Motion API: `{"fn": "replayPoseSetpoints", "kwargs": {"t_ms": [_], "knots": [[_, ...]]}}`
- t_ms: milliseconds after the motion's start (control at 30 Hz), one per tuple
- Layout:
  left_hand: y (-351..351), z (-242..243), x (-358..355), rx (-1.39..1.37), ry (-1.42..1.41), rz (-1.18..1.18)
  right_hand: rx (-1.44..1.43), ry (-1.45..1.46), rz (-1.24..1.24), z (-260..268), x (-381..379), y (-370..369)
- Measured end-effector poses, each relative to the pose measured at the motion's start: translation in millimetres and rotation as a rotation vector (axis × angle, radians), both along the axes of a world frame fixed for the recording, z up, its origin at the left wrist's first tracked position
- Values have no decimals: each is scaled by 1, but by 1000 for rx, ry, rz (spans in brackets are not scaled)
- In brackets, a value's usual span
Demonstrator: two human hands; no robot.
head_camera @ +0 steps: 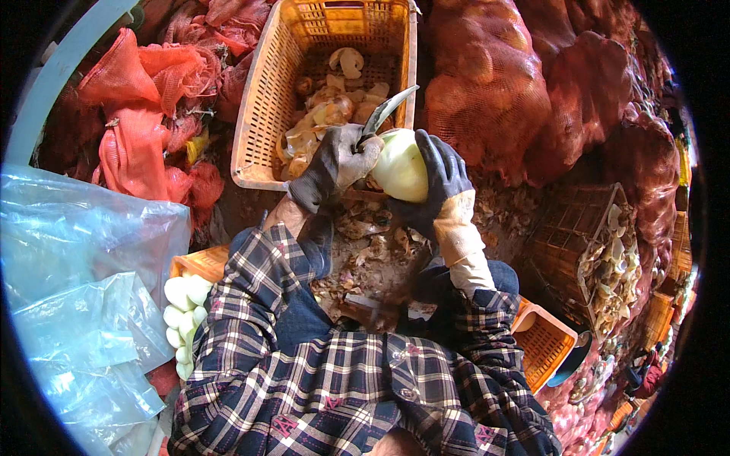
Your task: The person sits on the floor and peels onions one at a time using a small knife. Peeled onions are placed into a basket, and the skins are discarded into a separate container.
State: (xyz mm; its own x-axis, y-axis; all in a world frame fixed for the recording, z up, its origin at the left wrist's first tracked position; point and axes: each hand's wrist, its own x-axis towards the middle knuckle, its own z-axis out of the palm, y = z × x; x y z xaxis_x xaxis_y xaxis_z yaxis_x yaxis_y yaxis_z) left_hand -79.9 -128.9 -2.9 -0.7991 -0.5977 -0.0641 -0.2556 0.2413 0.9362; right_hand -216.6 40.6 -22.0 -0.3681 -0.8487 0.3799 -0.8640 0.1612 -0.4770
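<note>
A peeled, pale green-white onion (401,166) is held over the near edge of an orange plastic crate (248,137). My right hand (442,176), in a dark-coated work glove, cups the onion from the right side. My left hand (345,159), gloved too, grips a knife with a curved blade (389,107), which points up and right; its thumb is against the onion's left side. Most of the knife's handle is hidden in the glove. Inside the crate lie brown onion skins (325,117) and outer pieces.
Peeled onions (185,308) fill a crate by my left side. Blue plastic sheeting (85,256) and empty red mesh sacks (134,125) lie left. Full mesh sacks of onions (485,85) stand right, near a tilted crate of skins (610,268). Skins litter the floor (370,245) between my legs.
</note>
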Motion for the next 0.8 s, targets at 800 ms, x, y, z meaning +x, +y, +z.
{"fn": "replayPoseSetpoints", "kwargs": {"t_ms": [800], "knots": [[11, -26, -7, 362, -73, -140, 165, -109, -12, 1, -16, 26]]}}
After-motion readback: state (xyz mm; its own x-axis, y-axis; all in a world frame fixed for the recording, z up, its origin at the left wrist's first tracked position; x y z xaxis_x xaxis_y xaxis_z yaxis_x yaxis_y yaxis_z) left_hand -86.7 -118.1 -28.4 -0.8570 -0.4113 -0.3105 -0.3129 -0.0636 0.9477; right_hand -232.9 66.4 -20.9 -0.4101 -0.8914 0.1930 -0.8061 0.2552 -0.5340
